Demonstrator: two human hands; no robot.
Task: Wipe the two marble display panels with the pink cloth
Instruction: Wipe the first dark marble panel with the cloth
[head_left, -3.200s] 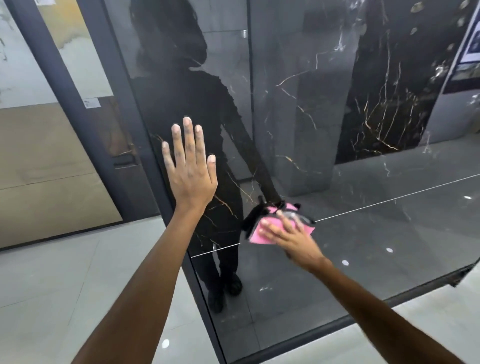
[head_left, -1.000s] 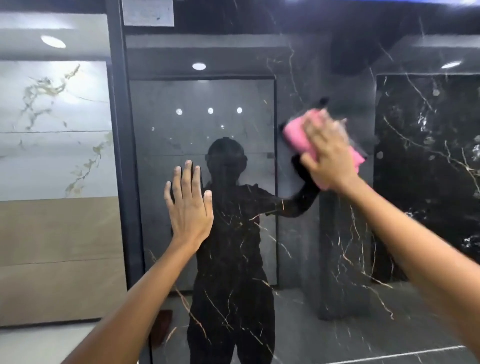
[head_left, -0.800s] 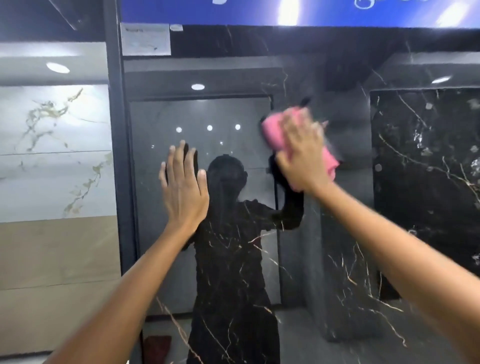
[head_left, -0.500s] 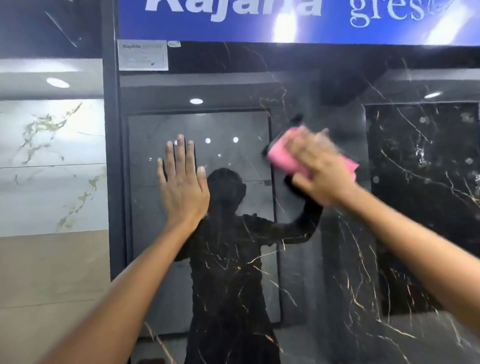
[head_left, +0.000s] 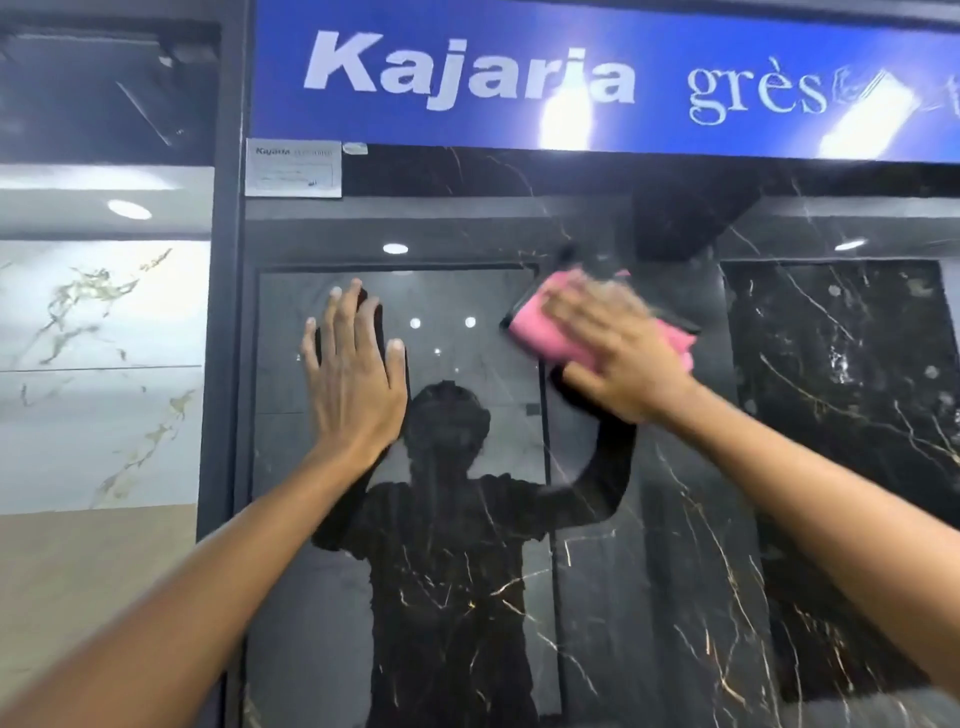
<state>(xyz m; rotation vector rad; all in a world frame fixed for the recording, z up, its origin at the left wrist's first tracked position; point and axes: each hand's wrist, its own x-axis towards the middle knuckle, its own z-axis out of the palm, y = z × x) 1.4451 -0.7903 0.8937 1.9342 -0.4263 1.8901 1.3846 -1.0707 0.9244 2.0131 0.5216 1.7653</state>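
Hidden or unclear: the right hand (head_left: 621, 358) is smeared by motion blur, so its fingers are hard to separate; it covers much of the cloth (head_left: 540, 332).
Cut off: the black panel (head_left: 675, 545) runs off the right and bottom edges; the white panel (head_left: 98, 374) is cut at the left edge.
Left hand (head_left: 353, 379): flat, fingers straight and pointing up, palm pressed on the black panel's left part.
Right hand: spread over the pink cloth, pressing it on the black panel, high and right of centre.
Cloth: on the black panel, just below the blue sign (head_left: 571, 78).
Label (head_left: 293, 167): print too small to read.
Reflection (head_left: 452, 519): the person's dark outline in the black panel.
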